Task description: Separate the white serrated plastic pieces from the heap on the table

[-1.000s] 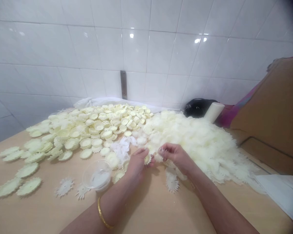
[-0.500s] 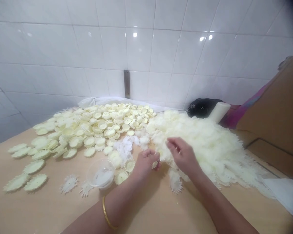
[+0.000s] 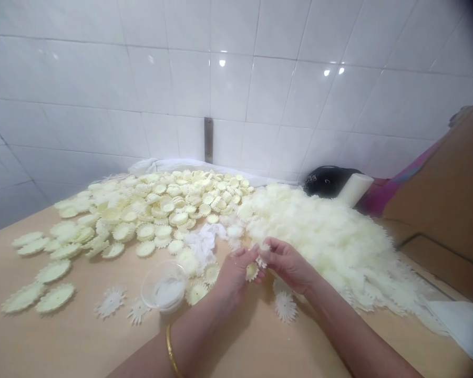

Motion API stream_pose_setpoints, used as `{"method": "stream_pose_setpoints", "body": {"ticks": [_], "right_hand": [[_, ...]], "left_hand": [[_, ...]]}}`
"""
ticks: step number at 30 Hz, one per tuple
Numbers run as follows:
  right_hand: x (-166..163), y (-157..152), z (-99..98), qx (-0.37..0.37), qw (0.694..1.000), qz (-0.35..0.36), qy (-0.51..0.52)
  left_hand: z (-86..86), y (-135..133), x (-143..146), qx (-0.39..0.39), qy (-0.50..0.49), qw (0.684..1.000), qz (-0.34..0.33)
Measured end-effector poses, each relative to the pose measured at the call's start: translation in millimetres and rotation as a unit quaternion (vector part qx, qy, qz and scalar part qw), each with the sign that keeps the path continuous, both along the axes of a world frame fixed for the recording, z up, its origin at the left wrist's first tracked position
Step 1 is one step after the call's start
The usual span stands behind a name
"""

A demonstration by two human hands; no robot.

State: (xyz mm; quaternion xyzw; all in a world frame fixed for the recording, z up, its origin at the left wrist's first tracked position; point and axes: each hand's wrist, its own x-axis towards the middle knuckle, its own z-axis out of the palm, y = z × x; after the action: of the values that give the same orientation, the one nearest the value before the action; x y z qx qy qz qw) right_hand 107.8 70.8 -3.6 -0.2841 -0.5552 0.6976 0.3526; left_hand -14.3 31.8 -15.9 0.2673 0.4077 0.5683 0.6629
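My left hand (image 3: 232, 275) is closed round a small pale-yellow flower piece (image 3: 252, 271) at the middle of the wooden table (image 3: 82, 341). My right hand (image 3: 287, 264) meets it, pinching a white toothed petal piece (image 3: 262, 258) against the left fingertips. A large heap of white petal pieces (image 3: 331, 241) lies just behind and right of my hands. A spread of finished yellow flower discs (image 3: 157, 210) covers the table at left. A gold bangle (image 3: 170, 350) circles my left wrist.
A small clear round lid (image 3: 163, 287) lies left of my hands, with loose white toothed pieces (image 3: 110, 302) near it. A black object (image 3: 325, 180) and a white cylinder (image 3: 355, 189) stand by the tiled wall. Brown cardboard (image 3: 449, 189) rises at right.
My right hand reached back into the white heap, then returned to my left hand with a white piece. My left hand stayed holding the yellow piece.
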Motion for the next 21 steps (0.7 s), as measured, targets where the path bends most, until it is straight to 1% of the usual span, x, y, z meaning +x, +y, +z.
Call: {"method": "stream_pose_setpoints", "body": {"ticks": [3,6,8,10,12,14,16,19,21], "right_hand": [[-4,-2,-2.9,0.001,1.000,-0.009,0.015],[-5,-4,-2.5,0.023,0.999,-0.041,0.004],[-2,-3,-0.8,0.057,0.992,-0.109,-0.020],[4,0,1.1,0.098,0.975,-0.193,-0.040],[11,4,2.6,0.117,0.962,-0.243,-0.035],[16,7,3.6,0.104,0.964,-0.245,-0.014],[18,8,4.3,0.091,0.971,-0.223,-0.012],[16,4,4.7,0.106,0.976,-0.183,-0.044],[13,1,4.5,0.119,0.976,-0.170,-0.061]], "left_hand": [[1.2,1,0,-0.033,-0.032,0.999,0.017],[2.3,2,0,-0.042,-0.046,0.998,0.009],[3.0,2,-1,-0.043,-0.048,0.998,-0.001],[3.0,3,-2,-0.045,-0.044,0.998,0.002],[1.9,4,-3,-0.041,-0.034,0.999,0.009],[-0.3,5,-4,-0.035,-0.011,0.999,0.006],[-2.9,6,-4,-0.022,0.017,1.000,0.000],[-5.8,6,-4,0.007,0.045,0.999,0.000],[-6.4,5,-4,0.016,0.056,0.998,0.000]]}}
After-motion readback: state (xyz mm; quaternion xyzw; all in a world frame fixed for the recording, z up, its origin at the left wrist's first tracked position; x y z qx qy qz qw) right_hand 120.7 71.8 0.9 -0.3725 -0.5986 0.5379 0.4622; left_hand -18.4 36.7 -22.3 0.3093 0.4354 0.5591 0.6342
